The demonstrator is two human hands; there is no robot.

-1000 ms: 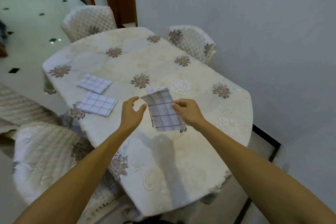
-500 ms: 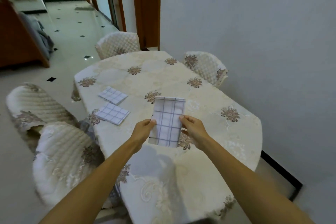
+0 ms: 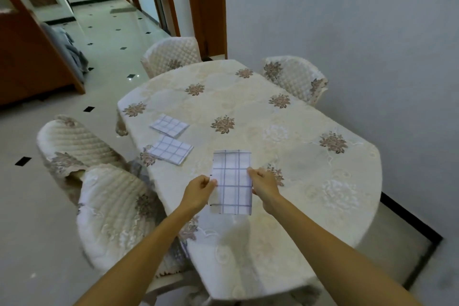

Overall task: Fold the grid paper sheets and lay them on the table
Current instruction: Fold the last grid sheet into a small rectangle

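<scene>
- Right now, the held grid paper sheet (image 3: pixel 232 181) hangs upright in the air above the near part of the surface (image 3: pixel 310 161), its long sides running up and down, clear of the floral cloth below it.
- Left hand (image 3: pixel 198 191): pinched closed on the sheet's left long edge about midway up, thumb and fingertips meeting on the paper.
- Right hand (image 3: pixel 263 185): likewise closed in a pinch on the right long edge, at nearly the same height as the other.
- Two folded sheets already lie flat near the left edge of the surface: the farther folded sheet (image 3: pixel 169 125) and the nearer folded sheet (image 3: pixel 171 149), close together, possibly just touching at a corner.
- Handling, as a judgement: the paper looks very light and thin, stiff enough to stand above the pinch points without drooping, yet easily creased or crumpled by a hard squeeze.
- It seems already narrowed to a strip, so it probably has doubled layers that could slide apart unless both are pinched together.
- Best hold is likely at the edges or corners, with light fingertip pressure, so that ends can be brought together squarely; the grid lines offer a guide for alignment.
- A slack grip risks the sheet slipping or fluttering away.
</scene>
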